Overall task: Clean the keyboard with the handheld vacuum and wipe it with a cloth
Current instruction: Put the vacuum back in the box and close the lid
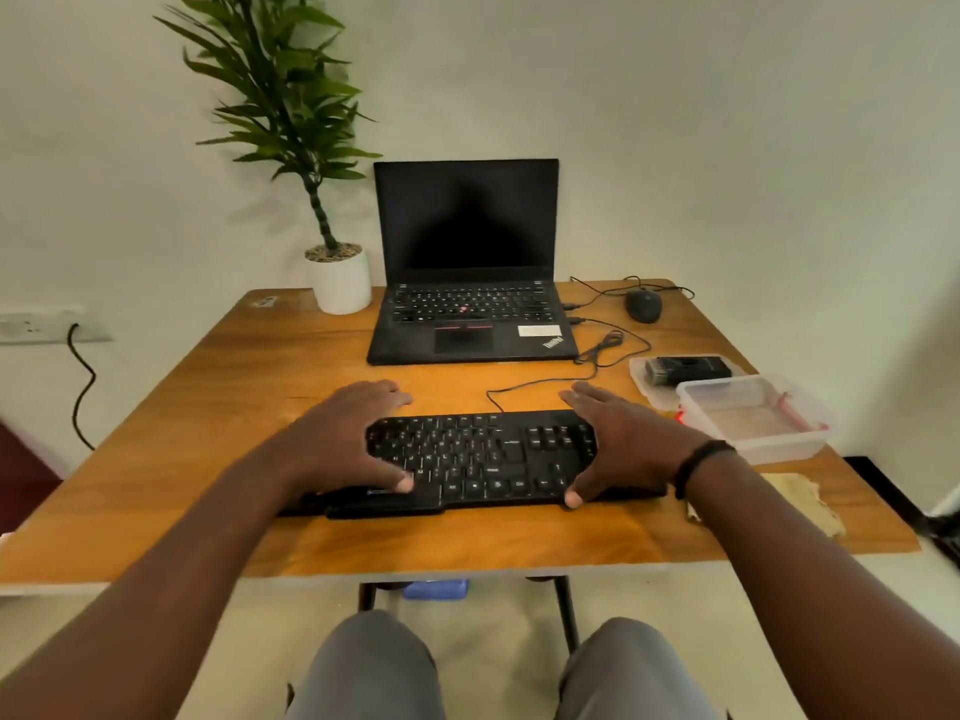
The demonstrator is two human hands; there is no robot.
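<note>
Keyboard [478, 459] lies gripped at both ends, between left hand [337, 433] and right hand [623, 444], fingers curled round it.

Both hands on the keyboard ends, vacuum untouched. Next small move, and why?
Probably free the right hand and reach for the handheld vacuum on the lid at right. Both hands grip the keyboard ends; nothing is cleaning it yet.

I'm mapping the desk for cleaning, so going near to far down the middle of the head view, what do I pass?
Table front edge → keyboard, gripped at each end by the left hand and the right hand → laptop → wall.
</note>
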